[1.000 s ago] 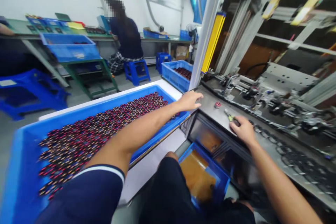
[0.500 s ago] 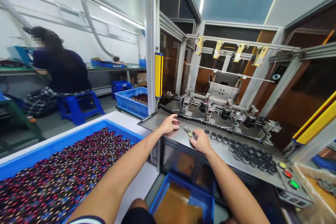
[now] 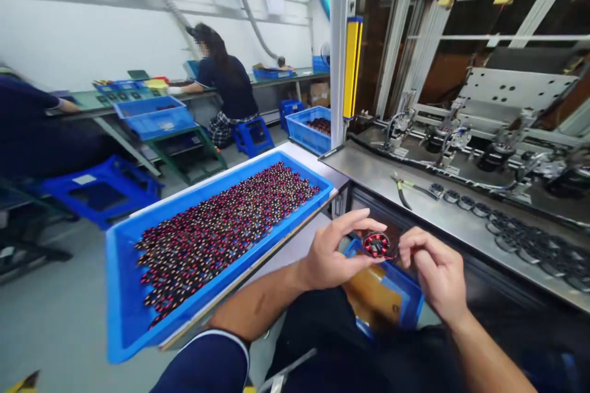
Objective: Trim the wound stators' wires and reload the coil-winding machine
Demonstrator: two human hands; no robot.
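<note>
Between the thumb and fingers of my left hand (image 3: 328, 255), a motor stator (image 3: 377, 244) with red coil windings is held up in front of my body. My right hand (image 3: 436, 273) is just to the right of it, fingers curled and pressed together close to the stator's thin wires; what they pinch, if anything, is too small to make out. Green-handled pliers (image 3: 415, 186) lie on the metal bench (image 3: 369, 163), beyond both hands. To the left, a blue tray (image 3: 113, 295) holds many similar stators (image 3: 225, 227).
Black ring-shaped parts (image 3: 482, 209) sit along the bench, before a machine with metal fixtures (image 3: 447, 135). A yellow light-curtain post (image 3: 353, 67) stands at its left side. Below my hands is a blue bin (image 3: 410, 310) with cardboard. Co-workers (image 3: 230, 83) sit at the back left.
My view has turned left and down. My left hand has brought the stator back from the bench toward my body. My right hand has left the pliers and come beside the stator.
</note>
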